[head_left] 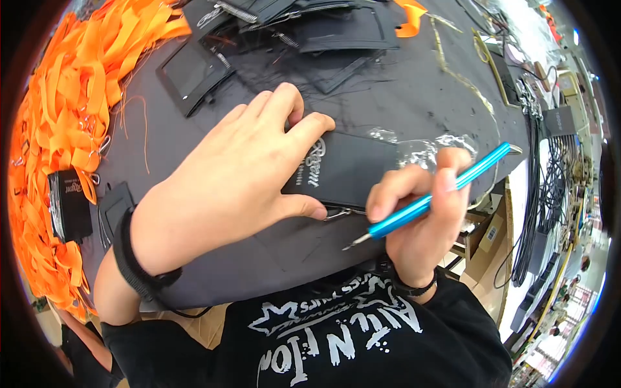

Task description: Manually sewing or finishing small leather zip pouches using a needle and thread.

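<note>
A black card holder (359,161) with silver lettering lies flat on the dark table. My left hand (226,158) spans its left part, fingers over the far edge and thumb at the near edge, beside a small metal zipper pull (338,214). My right hand (420,216) closes round a blue pen-shaped tool (400,220). Its thin metal tip points down and left, just off the holder's near edge, and another metal end shows at its upper right. The right fingers rest by the holder's near right corner. Clear plastic wrap (433,150) lies beyond that hand.
Orange straps (84,116) with metal clips are heaped along the left. More black card holders (343,29) pile up at the far side, with one (194,74) lying apart. A bundled stack (70,204) sits on the left. Black cords (533,194) hang at the right.
</note>
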A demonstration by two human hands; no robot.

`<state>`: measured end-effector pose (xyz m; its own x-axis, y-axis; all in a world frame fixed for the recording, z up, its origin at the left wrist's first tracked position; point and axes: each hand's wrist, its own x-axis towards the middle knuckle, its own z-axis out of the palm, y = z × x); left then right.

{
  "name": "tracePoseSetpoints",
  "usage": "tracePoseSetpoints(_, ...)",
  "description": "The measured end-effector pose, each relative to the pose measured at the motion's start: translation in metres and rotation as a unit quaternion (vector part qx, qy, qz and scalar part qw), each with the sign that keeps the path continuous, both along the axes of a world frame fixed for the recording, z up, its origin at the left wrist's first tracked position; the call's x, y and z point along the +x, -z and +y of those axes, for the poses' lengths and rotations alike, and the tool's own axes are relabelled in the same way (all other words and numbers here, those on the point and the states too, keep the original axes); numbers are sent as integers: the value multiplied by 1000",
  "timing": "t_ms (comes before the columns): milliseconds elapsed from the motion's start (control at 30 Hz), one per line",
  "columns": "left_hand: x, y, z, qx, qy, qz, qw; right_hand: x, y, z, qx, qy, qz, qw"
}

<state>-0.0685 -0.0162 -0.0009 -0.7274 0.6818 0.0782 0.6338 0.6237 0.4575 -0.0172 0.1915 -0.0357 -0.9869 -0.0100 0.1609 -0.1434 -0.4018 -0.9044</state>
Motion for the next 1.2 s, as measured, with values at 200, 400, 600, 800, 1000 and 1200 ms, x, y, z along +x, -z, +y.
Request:
tracePoseSetpoints(200,-15,-15,15,-28,-69,-32,997,-8,-2,55,-52,180,1,982)
tracePoseSetpoints(400,14,-27,-4,-118,-65,101,986,-13,-1,72,-51,187,11,981)
tracePoseSetpoints(600,29,-27,6,-134,-94,18,986,-15,7,49,-41,142,-20,989)
tracePoseSetpoints(800,27,-3,34,-40,-33,50,997,-10,0,20,-13,78,-67,995)
tracePoseSetpoints(1000,23,8,34,-9,2,34,999,-12,0,12,98,55,-79,991)
tracePoseSetpoints(1200,22,5,21,100,-73,-114,986,-12,8,11,138,-2,-12,990)
